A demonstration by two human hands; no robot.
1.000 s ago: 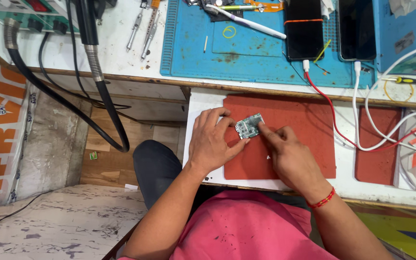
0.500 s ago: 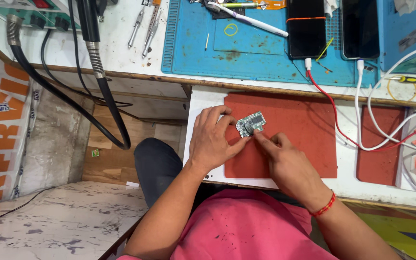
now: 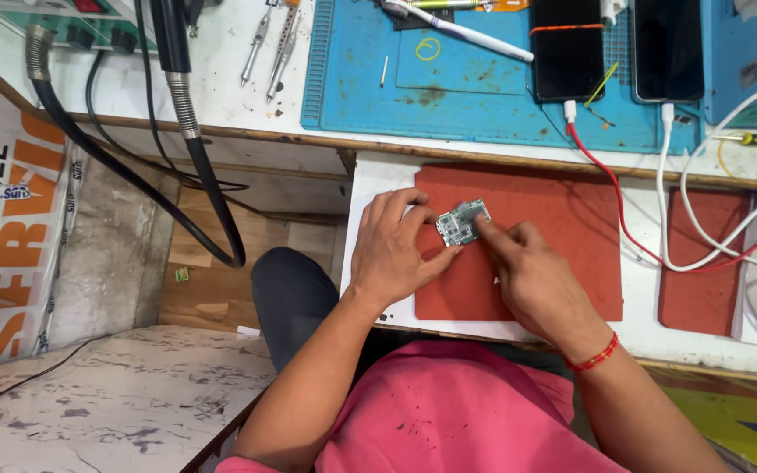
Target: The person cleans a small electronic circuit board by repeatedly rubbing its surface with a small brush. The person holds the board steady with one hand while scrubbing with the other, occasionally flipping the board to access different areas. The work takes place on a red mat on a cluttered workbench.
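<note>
A small green circuit board [image 3: 463, 222] lies on a red mat [image 3: 554, 236] on a white pull-out shelf [image 3: 370, 188]. My left hand [image 3: 393, 250] rests on the mat's left edge, its fingers and thumb pinching the board's left side. My right hand [image 3: 532, 276] sits to the right, with the index fingertip pressed on the board's right end. A red thread band circles my right wrist.
A blue work mat [image 3: 475, 79] on the bench above carries two dark phones [image 3: 565, 48], charging through red and white cables [image 3: 659, 228]. Tweezers [image 3: 272, 44] lie left of it. Black hoses [image 3: 177, 131] hang down at left. A second red mat [image 3: 703, 263] lies right.
My right hand has slid slightly left along the board, its fingertip now on the board's right end. My left hand keeps its hold. The view shifted a little.
</note>
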